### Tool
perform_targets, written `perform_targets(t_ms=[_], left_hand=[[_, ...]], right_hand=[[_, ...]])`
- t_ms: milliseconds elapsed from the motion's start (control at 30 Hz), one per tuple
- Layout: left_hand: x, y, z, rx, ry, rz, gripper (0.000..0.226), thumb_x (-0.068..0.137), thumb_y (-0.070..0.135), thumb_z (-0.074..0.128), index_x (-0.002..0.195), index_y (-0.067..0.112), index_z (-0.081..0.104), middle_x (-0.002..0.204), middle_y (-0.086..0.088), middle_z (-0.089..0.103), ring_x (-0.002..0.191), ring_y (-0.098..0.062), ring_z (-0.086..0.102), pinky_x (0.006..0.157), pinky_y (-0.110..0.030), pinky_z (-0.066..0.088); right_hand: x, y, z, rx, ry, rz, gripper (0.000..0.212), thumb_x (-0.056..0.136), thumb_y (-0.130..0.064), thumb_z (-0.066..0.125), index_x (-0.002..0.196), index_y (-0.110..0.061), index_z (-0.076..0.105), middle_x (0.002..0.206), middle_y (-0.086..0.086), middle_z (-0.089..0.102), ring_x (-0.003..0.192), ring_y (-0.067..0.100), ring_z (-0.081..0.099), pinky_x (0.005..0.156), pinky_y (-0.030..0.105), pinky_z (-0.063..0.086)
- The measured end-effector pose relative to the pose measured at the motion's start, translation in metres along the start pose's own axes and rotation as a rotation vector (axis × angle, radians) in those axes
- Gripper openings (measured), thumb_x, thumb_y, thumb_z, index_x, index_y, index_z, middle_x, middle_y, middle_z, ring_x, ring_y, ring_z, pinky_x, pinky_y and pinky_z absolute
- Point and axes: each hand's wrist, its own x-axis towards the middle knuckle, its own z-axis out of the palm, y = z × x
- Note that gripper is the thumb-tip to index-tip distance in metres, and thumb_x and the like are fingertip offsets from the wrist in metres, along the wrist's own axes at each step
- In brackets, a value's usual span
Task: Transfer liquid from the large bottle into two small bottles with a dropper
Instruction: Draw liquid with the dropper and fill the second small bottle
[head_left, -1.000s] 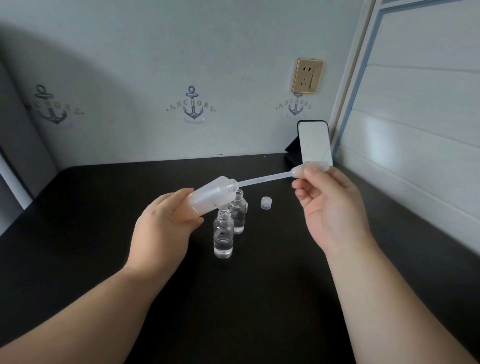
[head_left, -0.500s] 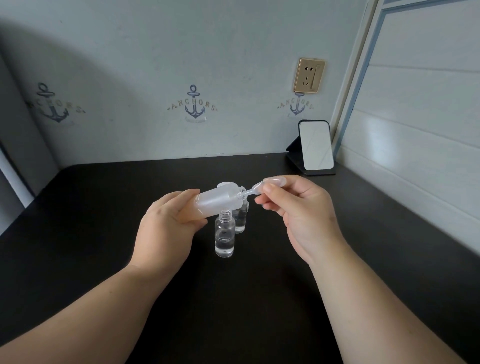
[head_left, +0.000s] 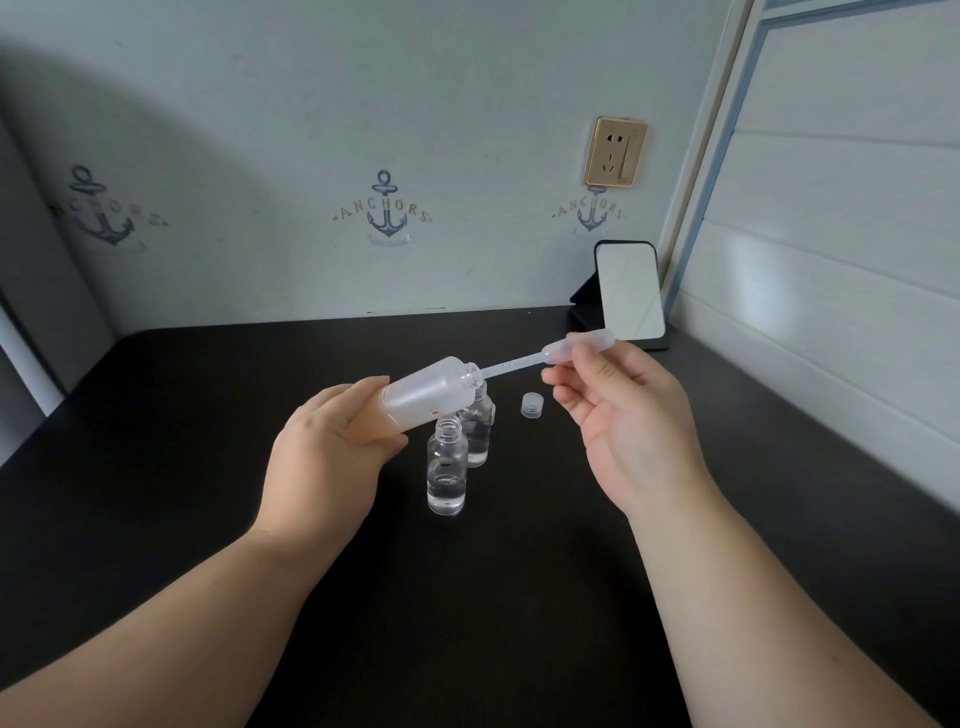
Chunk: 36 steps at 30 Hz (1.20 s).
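The right hand (head_left: 618, 410) draws the clear plastic dropper (head_left: 524, 359), fingers pinching its bulb, almost out of the tilted frosted large bottle (head_left: 426, 397) gripped by the left hand (head_left: 327, 447); likely loaded, it goes next to the small glass bottles (head_left: 447, 467) on the worktop (head_left: 208, 415).

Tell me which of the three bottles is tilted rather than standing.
The large frosted plastic bottle, held by the left hand; both small clear glass bottles stand upright.

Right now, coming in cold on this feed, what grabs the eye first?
Mid-frame, the left hand holds the frosted large bottle tilted, and the right hand pinches a dropper with its tip at the bottle's mouth. Beneath stand two open small glass bottles, each holding some clear liquid, with a loose cap on the black table to their right.
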Motion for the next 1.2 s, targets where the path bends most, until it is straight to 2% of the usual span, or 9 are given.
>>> perform_targets(t_ms=[233, 333, 500, 733, 833, 900, 1000, 1133, 1200], left_hand=[[0.001, -0.004, 0.001, -0.029, 0.014, -0.033, 0.054, 0.083, 0.022, 0.078, 0.131, 0.038, 0.061, 0.102, 0.031, 0.052, 0.103, 0.0, 0.048, 0.089, -0.021, 0.036], [0.002, -0.005, 0.002, -0.05, 0.028, -0.046, 0.052, 0.083, 0.023, 0.078, 0.131, 0.038, 0.062, 0.101, 0.03, 0.053, 0.101, -0.001, 0.049, 0.086, -0.021, 0.036], [0.003, -0.005, 0.0, -0.095, 0.032, -0.076, 0.048, 0.085, 0.028, 0.075, 0.128, 0.042, 0.06, 0.106, 0.024, 0.058, 0.101, -0.004, 0.053, 0.085, -0.027, 0.041], [0.001, 0.0, -0.003, -0.156, -0.013, -0.06, 0.029, 0.086, 0.036, 0.072, 0.1, 0.056, 0.057, 0.092, 0.029, 0.062, 0.08, -0.005, 0.061, 0.063, -0.03, 0.049], [0.001, 0.003, -0.003, -0.174, -0.031, -0.074, 0.037, 0.087, 0.038, 0.072, 0.091, 0.068, 0.051, 0.094, 0.039, 0.059, 0.085, 0.01, 0.058, 0.065, -0.024, 0.048], [0.0, 0.003, -0.002, -0.189, -0.045, -0.097, 0.033, 0.086, 0.041, 0.073, 0.1, 0.064, 0.054, 0.09, 0.04, 0.059, 0.085, 0.015, 0.057, 0.063, -0.017, 0.042], [0.0, 0.002, 0.0, -0.181, -0.038, -0.125, 0.041, 0.084, 0.043, 0.073, 0.121, 0.046, 0.055, 0.088, 0.034, 0.058, 0.083, 0.008, 0.057, 0.066, -0.011, 0.037], [-0.001, 0.003, -0.002, -0.178, -0.065, -0.123, 0.034, 0.084, 0.042, 0.075, 0.106, 0.051, 0.051, 0.085, 0.033, 0.062, 0.084, 0.011, 0.059, 0.067, -0.013, 0.039], [0.0, 0.003, -0.003, -0.174, -0.076, -0.126, 0.028, 0.084, 0.042, 0.075, 0.097, 0.052, 0.052, 0.086, 0.042, 0.06, 0.085, 0.02, 0.057, 0.066, -0.015, 0.04]], right_hand=[[0.005, -0.007, -0.013, 0.15, 0.084, 0.01, 0.012, 0.087, -0.02, 0.07, 0.081, -0.014, 0.078, 0.09, 0.004, 0.075, 0.082, 0.017, 0.071, 0.073, 0.024, 0.056], [0.007, -0.01, -0.02, 0.233, 0.135, 0.005, 0.011, 0.09, -0.02, 0.068, 0.087, -0.011, 0.074, 0.09, 0.003, 0.075, 0.083, 0.016, 0.071, 0.074, 0.024, 0.056], [0.01, -0.01, -0.027, 0.329, 0.22, 0.017, 0.025, 0.097, -0.02, 0.064, 0.078, -0.014, 0.079, 0.09, 0.0, 0.075, 0.083, 0.014, 0.072, 0.075, 0.023, 0.056], [0.012, -0.013, -0.03, 0.497, 0.34, 0.038, 0.015, 0.095, -0.015, 0.068, 0.084, -0.008, 0.076, 0.085, 0.003, 0.073, 0.076, 0.014, 0.071, 0.067, 0.023, 0.055], [0.012, -0.013, -0.031, 0.497, 0.337, 0.035, 0.025, 0.096, -0.014, 0.066, 0.075, -0.009, 0.077, 0.082, 0.001, 0.072, 0.073, 0.013, 0.07, 0.066, 0.022, 0.054], [0.012, -0.013, -0.031, 0.496, 0.334, 0.035, 0.03, 0.096, -0.014, 0.065, 0.07, -0.011, 0.077, 0.08, 0.001, 0.071, 0.07, 0.013, 0.068, 0.064, 0.022, 0.052], [0.013, -0.013, -0.031, 0.498, 0.316, 0.046, 0.03, 0.096, -0.013, 0.065, 0.068, -0.011, 0.077, 0.078, 0.0, 0.069, 0.067, 0.013, 0.065, 0.062, 0.022, 0.051], [0.014, -0.012, -0.032, 0.478, 0.291, 0.052, 0.03, 0.095, -0.013, 0.065, 0.067, -0.011, 0.076, 0.077, 0.0, 0.068, 0.065, 0.012, 0.063, 0.061, 0.022, 0.05], [0.015, -0.012, -0.032, 0.449, 0.288, 0.054, 0.031, 0.095, -0.013, 0.065, 0.066, -0.012, 0.076, 0.077, 0.0, 0.068, 0.065, 0.012, 0.062, 0.061, 0.021, 0.049]])
